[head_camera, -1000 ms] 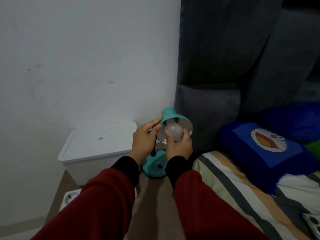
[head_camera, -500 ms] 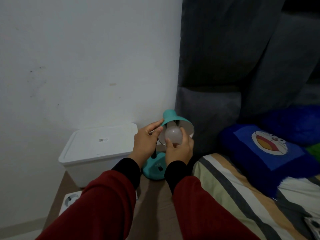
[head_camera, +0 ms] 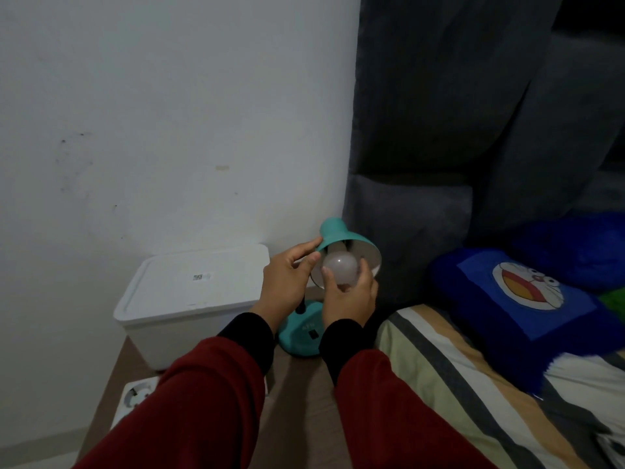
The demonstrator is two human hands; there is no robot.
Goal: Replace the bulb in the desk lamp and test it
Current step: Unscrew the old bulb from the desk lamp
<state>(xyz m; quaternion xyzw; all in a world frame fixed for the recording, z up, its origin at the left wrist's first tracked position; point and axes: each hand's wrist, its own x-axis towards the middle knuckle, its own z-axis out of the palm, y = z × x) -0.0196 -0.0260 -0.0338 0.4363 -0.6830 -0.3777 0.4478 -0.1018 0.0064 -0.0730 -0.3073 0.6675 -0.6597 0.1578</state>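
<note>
A small teal desk lamp stands on a brown table, its shade (head_camera: pixel 338 233) tilted toward me and its round base (head_camera: pixel 302 338) partly behind my wrists. My left hand (head_camera: pixel 287 286) pinches the shade's left rim. A frosted white bulb (head_camera: pixel 340 267), unlit, sits at the shade's mouth, gripped from below by the fingers of my right hand (head_camera: pixel 348 299). The bulb's screw end and the socket are hidden inside the shade.
A white lidded plastic box (head_camera: pixel 192 299) stands left of the lamp against the white wall. A white power strip (head_camera: pixel 135 397) lies at the table's left front. To the right are a striped bed cover (head_camera: pixel 456 367), a blue cartoon pillow (head_camera: pixel 527 299) and dark grey curtains (head_camera: pixel 456 113).
My right hand has shifted its grip slightly around the bulb, which stays at the shade's mouth. My left hand stays on the shade rim.
</note>
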